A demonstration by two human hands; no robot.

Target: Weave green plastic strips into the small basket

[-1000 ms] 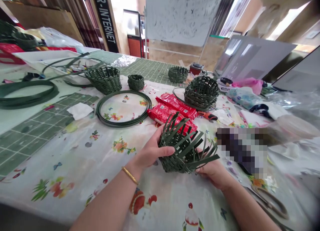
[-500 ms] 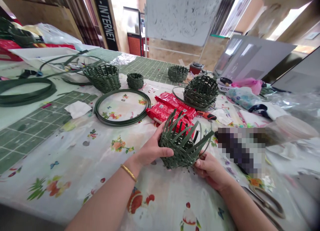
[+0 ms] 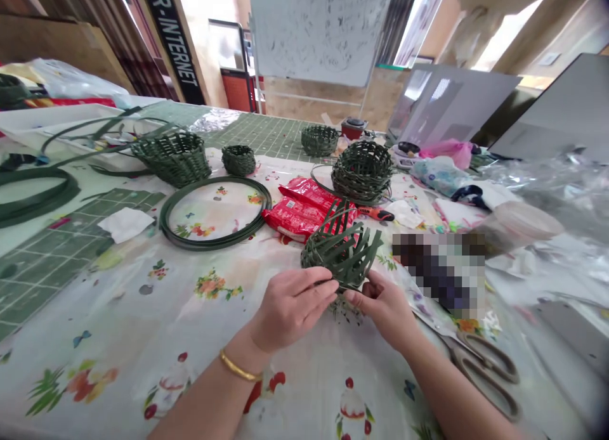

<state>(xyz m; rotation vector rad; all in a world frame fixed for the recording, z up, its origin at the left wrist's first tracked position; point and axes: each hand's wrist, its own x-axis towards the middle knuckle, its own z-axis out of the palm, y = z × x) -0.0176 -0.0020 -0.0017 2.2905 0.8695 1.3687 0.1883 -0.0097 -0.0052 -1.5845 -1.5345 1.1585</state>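
A small dark green woven basket (image 3: pixel 343 253), its loose strip ends sticking up and tilted away from me, is between my hands on the flowered tablecloth. My left hand (image 3: pixel 294 305) is closed at its near side, fingers pressed together against the weave. Opposite it, my right hand (image 3: pixel 383 305) pinches a dark green strip at the near right of the basket, thumb pointing left. The fingertips almost meet there, and the fingers partly hide the lower wall. Just behind the basket lies a red plastic packet (image 3: pixel 304 208).
A coil of green strip (image 3: pixel 166 221) lies at the left. Finished-looking baskets (image 3: pixel 174 158) (image 3: pixel 362 172) stand farther back. An orange-handled tool (image 3: pixel 375 213) lies beyond the packet. Large scissors (image 3: pixel 490 361) rest beside my right forearm, and a white tray (image 3: pixel 28 120) stands far left.
My left hand has moved from the basket's left wall to its near side, close to my right hand. The basket now tips away from me. The whole view has shifted slightly.
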